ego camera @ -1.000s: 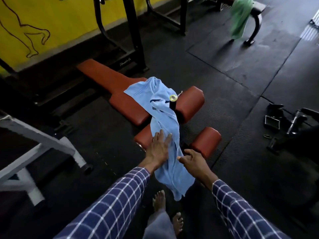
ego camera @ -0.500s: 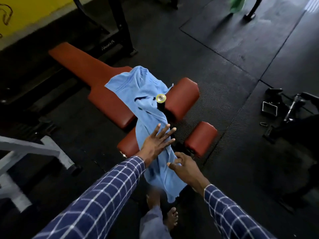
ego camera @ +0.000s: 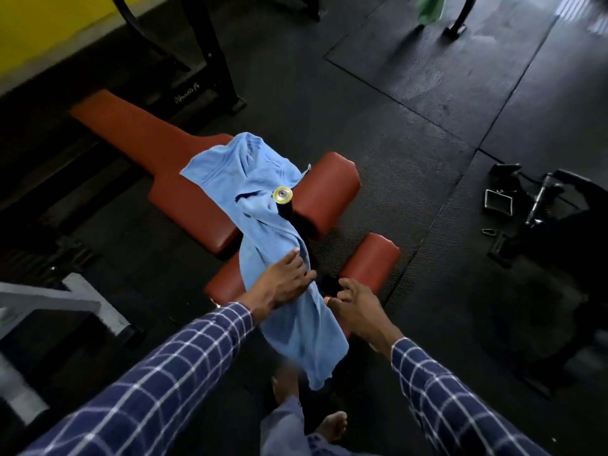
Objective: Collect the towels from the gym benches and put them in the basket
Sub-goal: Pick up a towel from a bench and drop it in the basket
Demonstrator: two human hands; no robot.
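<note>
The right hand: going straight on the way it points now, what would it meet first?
Probably the light blue cloth towel, just beside the left hand resting on it. The right hand points up-left; the black metal bench frame may come first, depth unclear.

A: Where is the left hand (ego camera: 284, 284)?
B: Palm down on the blue towel (ego camera: 263, 179), fingers straight and close together, pointing away from the body. It grips nothing.
A: And the right hand (ego camera: 357, 307)?
B: Just beside the left, back upward. Its fingers (ego camera: 350, 284) are loosely curled and spread, thumb turned toward the left hand — I see nothing held.
A: The arms?
B: Both reach forward and down, drawing together toward the hands — the left sleeve (ego camera: 164, 373) and right sleeve (ego camera: 444, 393) are blue check and end at the wrists.
</note>
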